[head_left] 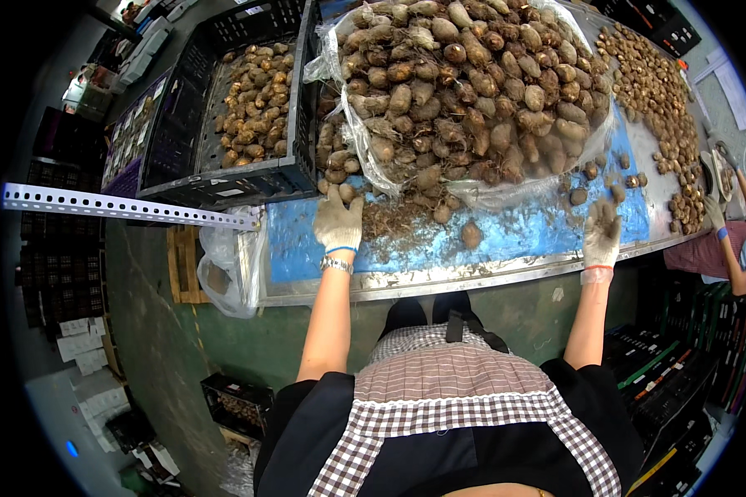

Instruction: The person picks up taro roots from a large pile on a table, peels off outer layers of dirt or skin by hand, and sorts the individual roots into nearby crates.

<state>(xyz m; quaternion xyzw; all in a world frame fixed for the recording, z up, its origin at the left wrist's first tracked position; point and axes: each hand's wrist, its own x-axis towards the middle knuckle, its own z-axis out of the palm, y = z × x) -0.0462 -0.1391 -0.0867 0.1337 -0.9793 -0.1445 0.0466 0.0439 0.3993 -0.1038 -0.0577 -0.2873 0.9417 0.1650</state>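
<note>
A large heap of brown, hairy taro roots (464,91) lies in clear plastic sheeting on the worktable. My left hand (338,225), in a pale knit glove, is at the heap's near left edge. Its fingers and thumb are closed around a small taro root (346,193). My right hand (601,236), gloved too, is over the blue sheet (506,240) to the right, palm partly up and fingers loosely apart. Just beyond its fingertips is a blurred taro root (617,193); contact cannot be made out. A single taro root (471,234) lies between my hands.
At the left, a black crate (224,186) holds more taro roots. A perforated metal bar (133,205) juts left from the table. Sorted roots (655,99) spread along the right side. Another person's gloved hand (713,214) works at far right. Crates stand stacked (663,373) behind.
</note>
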